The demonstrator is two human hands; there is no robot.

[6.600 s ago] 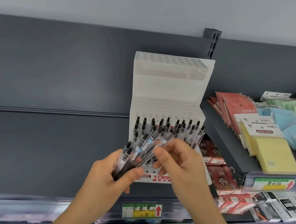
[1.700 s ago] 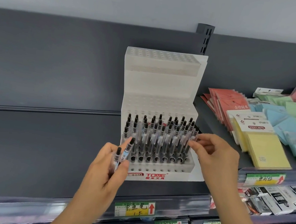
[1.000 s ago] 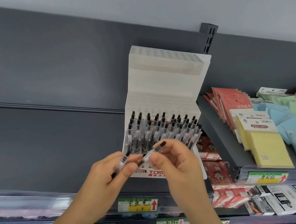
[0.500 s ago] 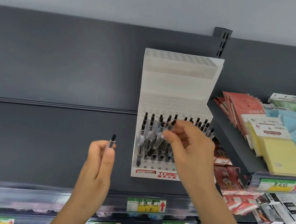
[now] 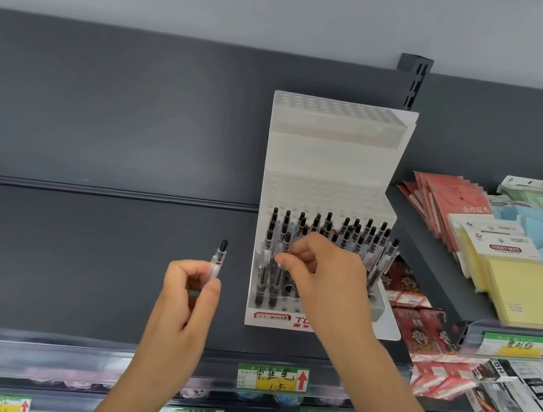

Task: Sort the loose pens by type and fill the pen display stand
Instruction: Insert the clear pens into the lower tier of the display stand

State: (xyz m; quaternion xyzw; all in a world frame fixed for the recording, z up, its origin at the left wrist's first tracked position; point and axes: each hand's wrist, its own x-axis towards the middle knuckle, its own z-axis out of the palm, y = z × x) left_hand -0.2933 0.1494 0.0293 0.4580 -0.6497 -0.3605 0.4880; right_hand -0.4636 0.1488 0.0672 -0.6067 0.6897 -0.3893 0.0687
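A white tiered pen display stand (image 5: 333, 160) sits on the dark shelf. Its lowest tier holds several clear pens with black caps (image 5: 356, 234); the two upper tiers are bare. My left hand (image 5: 186, 302) is left of the stand and grips one clear pen (image 5: 218, 261) upright, black cap on top. My right hand (image 5: 325, 282) is over the front left of the lowest tier, thumb and forefinger pinched on a pen (image 5: 285, 245) that stands in a front-row hole. The hand hides the middle holes.
Yellow sticky note pads (image 5: 524, 291) and red packets (image 5: 443, 201) lie on a raised shelf to the right. Red and white packs (image 5: 419, 329) fill the shelf below it. A green-yellow price tag (image 5: 271, 377) is on the shelf's front rail.
My right hand took a pen from my left hand and carried it to the stand's front row, lowering it into a hole. My left hand's bundle has shrunk to one pen.
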